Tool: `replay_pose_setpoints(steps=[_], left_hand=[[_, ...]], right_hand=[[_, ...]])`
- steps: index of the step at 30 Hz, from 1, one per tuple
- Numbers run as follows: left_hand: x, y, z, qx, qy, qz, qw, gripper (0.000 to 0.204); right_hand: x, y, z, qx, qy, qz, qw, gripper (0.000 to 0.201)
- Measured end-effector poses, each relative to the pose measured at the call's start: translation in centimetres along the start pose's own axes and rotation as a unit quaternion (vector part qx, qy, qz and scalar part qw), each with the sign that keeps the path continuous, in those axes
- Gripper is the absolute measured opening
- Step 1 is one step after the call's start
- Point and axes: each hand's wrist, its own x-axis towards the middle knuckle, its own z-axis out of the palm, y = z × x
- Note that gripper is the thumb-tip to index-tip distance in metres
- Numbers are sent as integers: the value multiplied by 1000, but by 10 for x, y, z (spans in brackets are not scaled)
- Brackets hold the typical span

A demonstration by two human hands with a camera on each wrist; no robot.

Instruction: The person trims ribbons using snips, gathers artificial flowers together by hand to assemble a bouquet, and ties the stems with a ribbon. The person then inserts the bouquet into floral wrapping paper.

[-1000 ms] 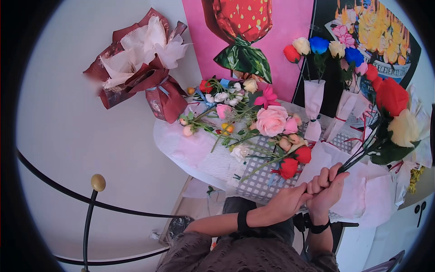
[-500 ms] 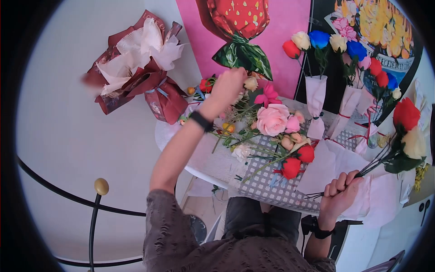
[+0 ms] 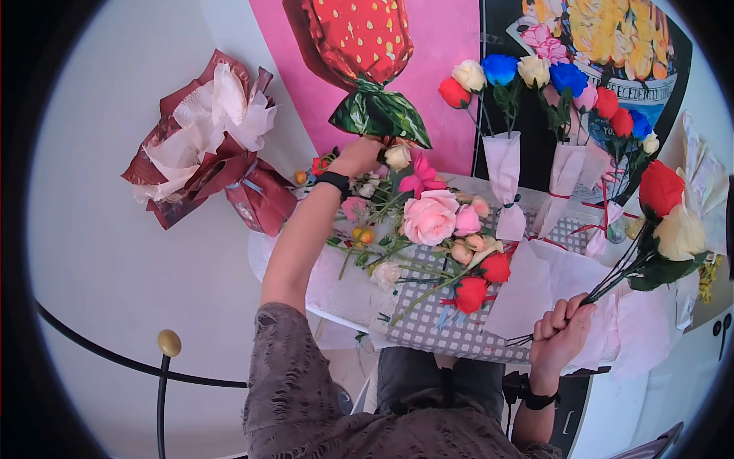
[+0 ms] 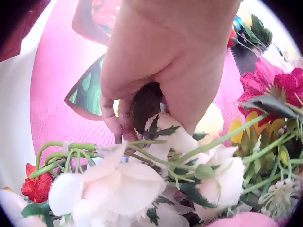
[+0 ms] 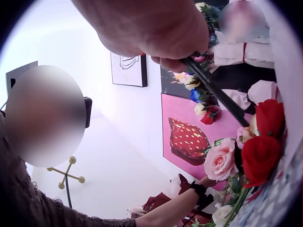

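My right hand [image 3: 562, 335] grips a bundle of dark stems [image 5: 218, 92] that carry a red rose [image 3: 662, 188] and a cream rose [image 3: 680, 234] with dark green leaves; the thin stem ends stick out below the fist. The left hand [image 3: 359, 158] reaches across to the back of the table, among the loose flowers. In the left wrist view its thumb and fingers close round a dark green leaf [image 4: 146, 106] beside another cream rose [image 3: 397, 157]; the fingertips are partly hidden. White flowers [image 4: 106, 189] with green stems lie just below that hand.
A pink rose [image 3: 430, 217], two red roses [image 3: 470, 294] and other loose flowers cover the table's middle. Wrapped roses [image 3: 503, 180] stand at the back right by the paintings. Pale wrapping paper [image 3: 527, 287] lies near the right hand. A maroon-wrapped bouquet [image 3: 260, 200] leans at the left.
My left hand has left the right hand and gone forward and left to the flowers at the back. The right hand still holds the roses. The head view has shifted slightly.
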Motion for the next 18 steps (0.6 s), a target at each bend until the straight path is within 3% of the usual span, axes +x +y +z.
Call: replay_pose_setpoints(steps=[1,3,5,7,8,9,11,16,18], left_hand=[[-1,-4,-4,2,1,1,1000,51],[-6,-6,-20,-114,133,23,984,48],[-19,5,-53,-223,158,-27,962,50],[-21,-4,-64,-323,214,-13,922,48],[-24,-8,-72,-297,249,11,922,42],[-28,-7,-76,-296,251,10,922,42],[-34,-3,-85,-543,241,25,804,35],[-78,46,-124,-586,244,11,772,26],[-98,76,-136,-641,185,22,744,23]], right_hand=[[1,0,0,1,-2,3,1000,40],[2,1,-3,6,-11,6,1000,40],[3,1,-2,12,-21,10,1000,39],[3,1,0,7,-42,24,999,39],[2,2,0,9,-43,24,999,39],[1,3,0,16,-50,36,998,39],[0,6,1,25,-58,50,997,39],[-2,7,9,5,-108,74,991,38],[-2,9,15,-11,-120,79,990,37]])
